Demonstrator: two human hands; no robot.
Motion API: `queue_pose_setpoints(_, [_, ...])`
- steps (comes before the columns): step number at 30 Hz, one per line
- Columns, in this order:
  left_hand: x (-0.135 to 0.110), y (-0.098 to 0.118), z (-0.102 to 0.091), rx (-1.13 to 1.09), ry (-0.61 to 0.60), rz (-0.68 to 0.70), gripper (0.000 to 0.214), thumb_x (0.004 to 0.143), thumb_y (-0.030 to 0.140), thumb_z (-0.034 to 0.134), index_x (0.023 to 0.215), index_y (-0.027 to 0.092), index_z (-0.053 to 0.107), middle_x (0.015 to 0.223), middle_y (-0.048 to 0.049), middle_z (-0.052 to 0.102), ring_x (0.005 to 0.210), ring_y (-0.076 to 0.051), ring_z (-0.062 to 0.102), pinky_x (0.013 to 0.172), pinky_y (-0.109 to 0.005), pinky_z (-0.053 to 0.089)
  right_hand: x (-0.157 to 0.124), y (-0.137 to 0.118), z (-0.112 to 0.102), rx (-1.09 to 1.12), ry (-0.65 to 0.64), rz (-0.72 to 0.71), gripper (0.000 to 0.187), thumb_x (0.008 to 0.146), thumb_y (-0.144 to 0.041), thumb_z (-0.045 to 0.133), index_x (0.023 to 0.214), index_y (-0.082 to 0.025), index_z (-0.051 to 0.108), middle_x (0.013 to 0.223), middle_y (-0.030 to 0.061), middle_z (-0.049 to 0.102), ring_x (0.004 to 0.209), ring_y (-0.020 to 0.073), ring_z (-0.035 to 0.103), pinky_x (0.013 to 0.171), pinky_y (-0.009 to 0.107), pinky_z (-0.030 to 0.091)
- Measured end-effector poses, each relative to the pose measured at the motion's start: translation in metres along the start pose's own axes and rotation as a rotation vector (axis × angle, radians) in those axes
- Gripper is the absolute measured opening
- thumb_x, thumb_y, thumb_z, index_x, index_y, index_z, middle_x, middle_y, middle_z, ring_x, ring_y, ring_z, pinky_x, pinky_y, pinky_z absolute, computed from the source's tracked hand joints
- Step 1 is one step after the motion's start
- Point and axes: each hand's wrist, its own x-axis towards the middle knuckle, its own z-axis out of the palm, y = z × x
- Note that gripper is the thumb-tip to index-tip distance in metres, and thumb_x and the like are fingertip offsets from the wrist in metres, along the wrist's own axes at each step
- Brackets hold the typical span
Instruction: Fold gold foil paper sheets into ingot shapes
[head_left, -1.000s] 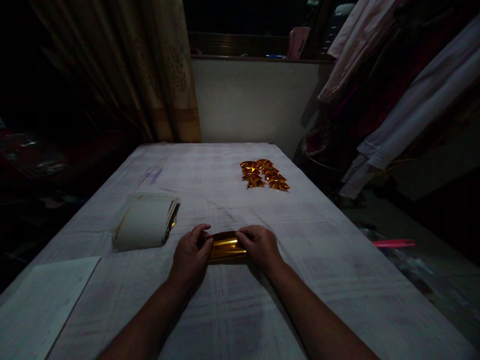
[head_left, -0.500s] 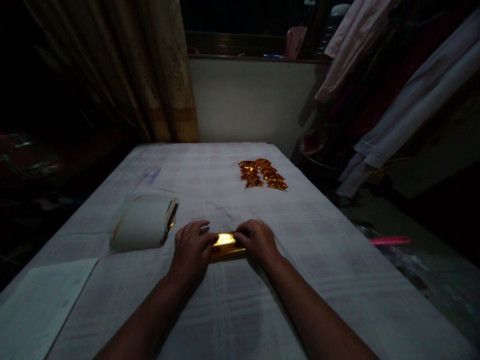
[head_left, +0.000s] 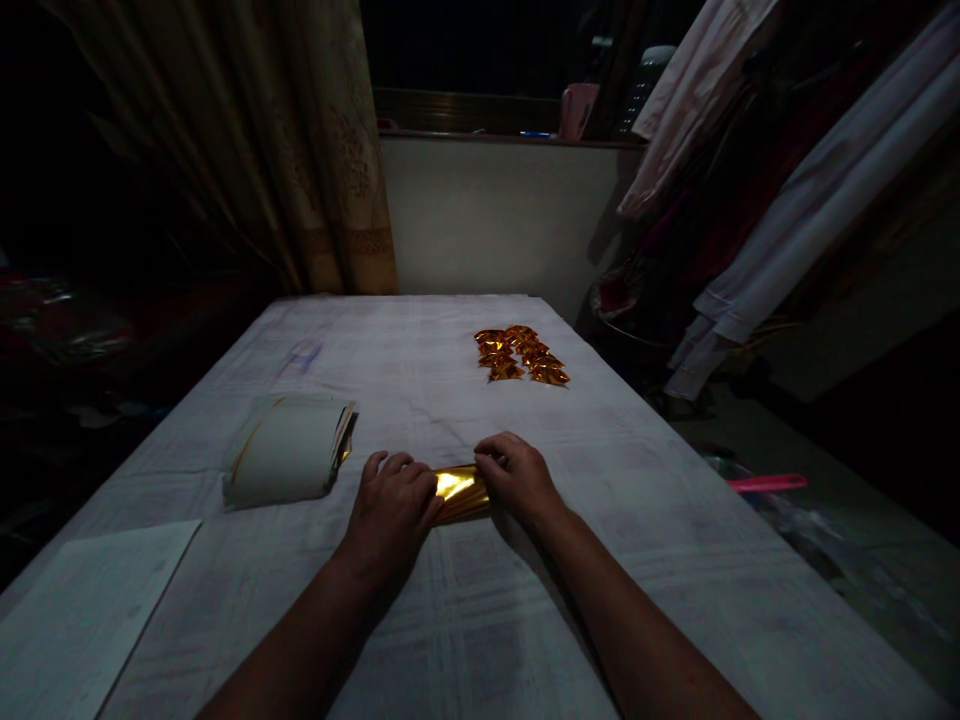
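A folded strip of shiny gold foil paper (head_left: 460, 492) lies on the table between my hands. My left hand (head_left: 394, 502) rests over its left end, thumb along the near side and fingers bent on top. At the far right corner, my right hand (head_left: 517, 480) pinches the foil between thumb and forefinger. Both palms hide the ends of the strip. Farther back on the right, several folded gold foil pieces (head_left: 517, 352) sit in two rows. Left of my left hand is a curved stack of pale sheets (head_left: 289, 450), with a bit of gold at its right edge.
A pale plaid cloth (head_left: 405, 345) covers the table. One white sheet (head_left: 97, 600) lies at the near left. Behind the table are a curtain (head_left: 322, 170) and a ledge with a pink cup (head_left: 577, 110). Clothes (head_left: 787, 190) hang at the right, above a pink handle (head_left: 766, 483).
The raised fold of the foil now lies flatter. My left fingers have come down onto it, and my right hand has shifted slightly to the far corner. The view has tilted up a little.
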Motion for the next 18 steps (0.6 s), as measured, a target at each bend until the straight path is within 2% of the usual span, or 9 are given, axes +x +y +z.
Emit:
queue_pose_setpoints(2, [0.0, 0.0, 0.001, 0.001, -0.004, -0.001, 0.008, 0.088, 0.021, 0.064, 0.09, 0.023, 0.071, 0.097, -0.0071, 0.076, 0.102, -0.031, 0.062, 0.102, -0.053, 0.032, -0.003, -0.011, 0.001, -0.001, 0.012, -0.192, 0.015, 0.09, -0.016, 0.061, 0.095, -0.022, 0.073, 0.097, 0.0054, 0.073, 0.093, 0.019, 0.064, 0.088, 0.031, 0.046])
queue_pose_setpoints(4, [0.0, -0.001, 0.001, 0.011, -0.018, -0.001, 0.009, 0.088, 0.02, 0.063, 0.092, 0.023, 0.071, 0.098, -0.0067, 0.076, 0.103, -0.031, 0.062, 0.102, -0.053, 0.032, -0.008, -0.022, 0.004, -0.076, -0.106, -0.347, 0.013, 0.09, -0.017, 0.062, 0.096, -0.021, 0.073, 0.097, 0.0066, 0.073, 0.094, 0.0202, 0.063, 0.087, 0.031, 0.045])
queue_pose_setpoints(5, [-0.001, -0.001, 0.001, 0.013, -0.025, -0.002, 0.009, 0.088, 0.02, 0.063, 0.093, 0.023, 0.07, 0.099, -0.0064, 0.076, 0.103, -0.031, 0.062, 0.102, -0.052, 0.032, -0.01, -0.027, 0.006, -0.132, -0.168, -0.358, 0.012, 0.091, -0.018, 0.063, 0.095, -0.02, 0.073, 0.095, 0.0069, 0.073, 0.091, 0.0201, 0.062, 0.084, 0.031, 0.044])
queue_pose_setpoints(9, [-0.003, -0.002, 0.001, -0.017, -0.037, -0.027, 0.01, 0.091, 0.021, 0.06, 0.095, 0.023, 0.069, 0.104, -0.0054, 0.075, 0.105, -0.029, 0.062, 0.103, -0.052, 0.031, -0.015, -0.032, 0.009, -0.251, -0.31, -0.246, 0.014, 0.094, -0.021, 0.061, 0.097, -0.02, 0.074, 0.095, 0.0063, 0.072, 0.087, 0.0184, 0.061, 0.077, 0.028, 0.041])
queue_pose_setpoints(18, [-0.008, 0.002, 0.002, -0.048, -0.041, -0.069, 0.009, 0.09, 0.024, 0.062, 0.098, 0.023, 0.067, 0.107, -0.0055, 0.074, 0.106, -0.028, 0.063, 0.106, -0.053, 0.029, -0.026, -0.021, 0.001, -0.196, -0.353, -0.122, 0.006, 0.086, -0.02, 0.066, 0.085, -0.021, 0.072, 0.095, 0.0038, 0.071, 0.086, 0.0173, 0.061, 0.072, 0.027, 0.039])
